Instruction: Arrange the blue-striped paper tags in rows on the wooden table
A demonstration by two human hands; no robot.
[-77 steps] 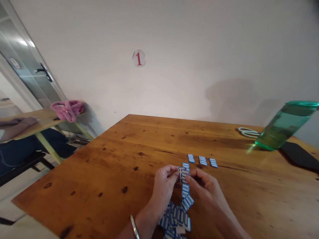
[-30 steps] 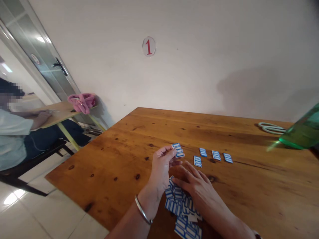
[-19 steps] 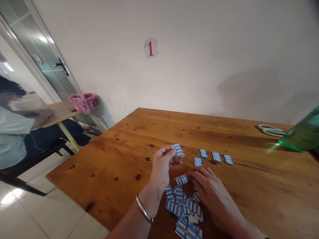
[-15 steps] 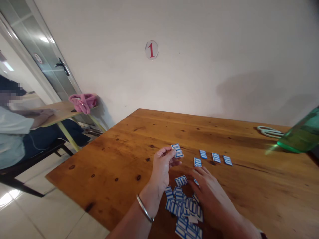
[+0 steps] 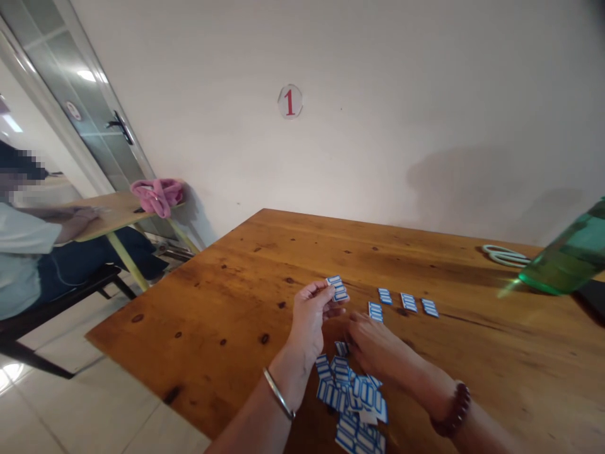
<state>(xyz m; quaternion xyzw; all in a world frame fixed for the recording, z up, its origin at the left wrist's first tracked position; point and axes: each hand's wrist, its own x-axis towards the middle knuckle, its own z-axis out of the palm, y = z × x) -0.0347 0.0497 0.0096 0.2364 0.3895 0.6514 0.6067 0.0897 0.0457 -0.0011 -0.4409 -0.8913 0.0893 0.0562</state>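
Note:
Between the thumb and fingers of my left hand (image 5: 312,312) is a small stack of blue-and-white label cards (image 5: 337,288), held above the table. My right hand (image 5: 371,343) is just to its right, fingers curled together and pointing left; what is in them is hidden. Partly under those fingers lies a loose label card (image 5: 341,348). Below both hands spreads a heap of label cards (image 5: 352,397), overlapping at many angles. Beyond my right hand, several small groups of label cards (image 5: 409,302) lie apart on the wooden table (image 5: 212,315).
A green bottle (image 5: 570,252) stands at the right, near a coiled white cable (image 5: 505,255) and a dark flat object (image 5: 593,301). The wall (image 5: 354,157) borders the table's far edge. At left, a person (image 5: 28,252) sits by another table with a pink cloth (image 5: 158,195).
My right hand has moved left towards my left hand, and its fingers have drawn in. The left hand keeps hold of its label cards. The view has shifted slightly.

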